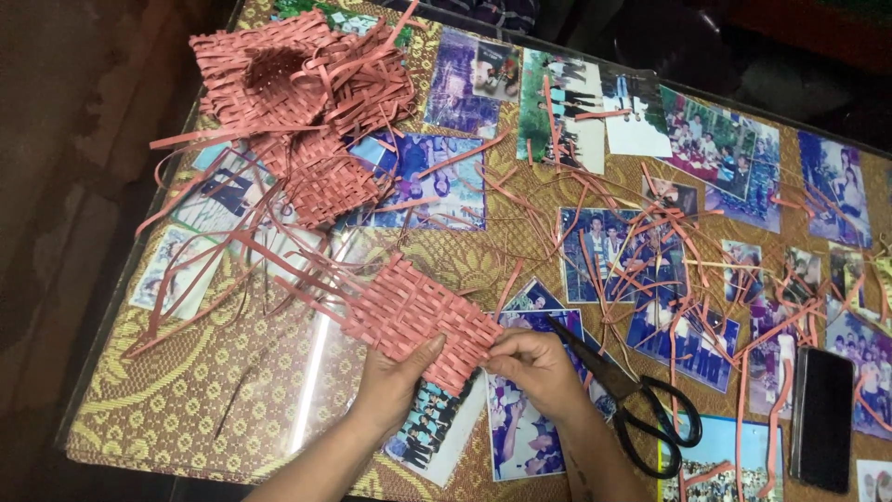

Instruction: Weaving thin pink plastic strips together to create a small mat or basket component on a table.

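I see the wide glass-topped desk (279,409) first, its yellow patterned cloth and a spread of colour photographs (446,177) pressed under the glass from the far left to the near right. On its far left lies a heap of pink woven strip baskets (297,102), one showing its hollow upward, with long loose strip ends trailing toward the left edge. Right of centre, pink cut strip scraps (669,251) lie scattered across the photographs.

Near the middle, in front of me, is the flat pink woven strip mat (418,316), tilted so that its unwoven strip ends fan out toward the far left while its woven end points near and right. My left hand (395,381) lies against the near edge of the mat, thumb pressed on top of the weave, its grip closed on the mat. My right hand (539,367) meets the mat's right end, fingers pinched together on a strip at that corner, so this grip too is closed on the mat.

Just right of my right wrist lie black-handled scissors (641,400), blades shut and pointing toward the far left, handles near. At the near right edge rests a dark rectangular phone (822,418), screen up, well apart from both hands.
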